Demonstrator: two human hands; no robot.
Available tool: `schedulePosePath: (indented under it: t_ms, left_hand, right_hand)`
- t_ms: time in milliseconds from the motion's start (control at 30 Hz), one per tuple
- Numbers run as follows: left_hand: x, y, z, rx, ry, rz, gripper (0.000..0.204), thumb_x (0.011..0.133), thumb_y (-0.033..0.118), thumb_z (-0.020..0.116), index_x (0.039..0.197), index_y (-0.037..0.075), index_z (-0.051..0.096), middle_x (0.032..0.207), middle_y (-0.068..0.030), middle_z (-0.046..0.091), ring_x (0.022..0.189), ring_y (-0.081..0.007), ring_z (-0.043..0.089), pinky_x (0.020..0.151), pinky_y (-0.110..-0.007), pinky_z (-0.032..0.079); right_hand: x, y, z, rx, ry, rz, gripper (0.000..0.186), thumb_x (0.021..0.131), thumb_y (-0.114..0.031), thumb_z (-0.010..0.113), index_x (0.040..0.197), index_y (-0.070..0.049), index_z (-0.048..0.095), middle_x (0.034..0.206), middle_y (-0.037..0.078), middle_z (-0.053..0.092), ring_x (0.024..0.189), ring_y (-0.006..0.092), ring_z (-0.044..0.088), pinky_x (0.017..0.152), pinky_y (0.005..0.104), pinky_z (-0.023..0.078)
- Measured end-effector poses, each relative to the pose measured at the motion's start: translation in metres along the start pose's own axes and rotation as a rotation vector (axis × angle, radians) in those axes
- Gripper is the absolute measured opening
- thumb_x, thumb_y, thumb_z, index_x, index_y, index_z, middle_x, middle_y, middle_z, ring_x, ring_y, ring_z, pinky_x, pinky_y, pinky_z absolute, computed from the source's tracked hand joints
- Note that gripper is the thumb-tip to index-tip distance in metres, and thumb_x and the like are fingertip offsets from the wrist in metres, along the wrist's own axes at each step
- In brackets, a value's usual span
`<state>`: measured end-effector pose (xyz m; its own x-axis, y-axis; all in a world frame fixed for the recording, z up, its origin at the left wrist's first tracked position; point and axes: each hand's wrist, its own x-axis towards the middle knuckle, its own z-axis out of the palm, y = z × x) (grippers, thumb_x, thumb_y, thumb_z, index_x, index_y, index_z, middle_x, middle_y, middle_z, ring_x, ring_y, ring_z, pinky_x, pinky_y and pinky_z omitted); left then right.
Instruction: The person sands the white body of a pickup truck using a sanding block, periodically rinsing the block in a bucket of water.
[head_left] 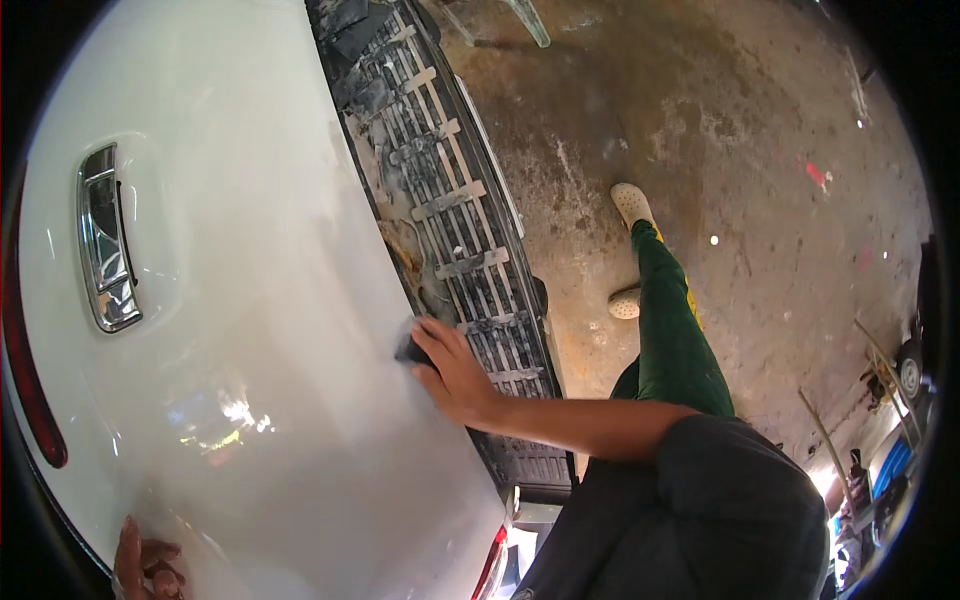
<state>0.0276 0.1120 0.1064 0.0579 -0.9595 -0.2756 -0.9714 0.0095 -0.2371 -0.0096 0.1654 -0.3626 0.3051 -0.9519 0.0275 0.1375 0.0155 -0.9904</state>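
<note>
My right hand (452, 372) presses a small dark block (409, 350) against a glossy white vehicle panel (260, 330), near the panel's edge. Its fingers and thumb wrap the block from above, hiding most of it and its underside. Greyish, duller smears spread over the paint around that spot. At the lower left of the panel is my left hand (148, 568), partly cut off by the frame. One finger is stretched and the others are bent, apart from each other, with nothing visible in them. A chrome handle (107, 240) sits in a recess of the panel.
Along the panel's edge runs a dusty black slatted bumper (455, 215) with pale crosspieces. Red lamps (30, 350) border the panel. My legs in green trousers (672, 330) and beige clogs (630, 203) stand on stained concrete (760, 200). Sticks and clutter (880, 470) lie at the right.
</note>
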Motion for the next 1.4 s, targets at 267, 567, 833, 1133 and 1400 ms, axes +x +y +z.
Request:
schedulePosePath:
  t_ms: [267,567,833,1133,1400]
  left_hand:
    - [0.012,0.007,0.000,0.070,-0.002,0.102,0.041,0.106,0.024,0.055,0.130,-0.009,0.062,0.095,-0.0152,0.074,0.073,-0.0215,0.070,0.060,-0.029,0.054]
    - [0.002,-0.011,0.016,0.083,-0.002,0.175,0.037,0.103,0.017,0.053,0.134,-0.002,0.061,0.082,-0.0102,0.063,0.065,-0.0175,0.057,0.059,-0.033,0.043]
    - [0.011,0.010,0.021,0.124,-0.078,0.300,0.030,0.100,0.017,0.060,0.125,0.000,0.064,0.071,-0.0093,0.060,0.059,-0.0228,0.058,0.058,-0.037,0.044]
    - [-0.004,0.010,0.012,-0.020,-0.032,0.355,0.034,0.104,0.018,0.053,0.131,-0.002,0.061,0.072,-0.0083,0.062,0.055,-0.0185,0.056,0.053,-0.035,0.042]
    - [-0.002,-0.004,0.009,0.092,0.008,0.300,0.035,0.105,0.018,0.051,0.134,-0.001,0.060,0.078,-0.0092,0.064,0.059,-0.0147,0.054,0.053,-0.031,0.040]
  right_hand:
    - [0.238,0.018,-0.024,-0.021,0.307,-0.066,0.044,0.096,-0.017,0.061,0.133,0.006,0.054,0.136,0.027,0.053,0.125,0.0431,0.051,0.109,0.0474,0.040]
    - [0.124,-0.034,-0.033,0.531,0.146,0.423,0.046,0.103,-0.028,0.054,0.135,0.004,0.056,0.137,0.018,0.058,0.127,0.0268,0.053,0.109,0.0352,0.039]
    - [0.123,-0.038,-0.019,0.002,0.128,0.173,0.041,0.101,-0.026,0.056,0.122,0.009,0.052,0.122,0.032,0.058,0.117,0.0458,0.056,0.098,0.0467,0.044]
    - [0.044,-0.060,-0.028,0.010,-0.079,0.378,0.031,0.097,-0.024,0.061,0.105,0.005,0.052,0.106,0.030,0.059,0.104,0.0445,0.059,0.089,0.0512,0.045]
    - [0.007,-0.062,-0.030,0.107,-0.100,0.463,0.038,0.097,-0.025,0.060,0.118,0.006,0.054,0.113,0.030,0.062,0.108,0.0421,0.062,0.093,0.0472,0.047]
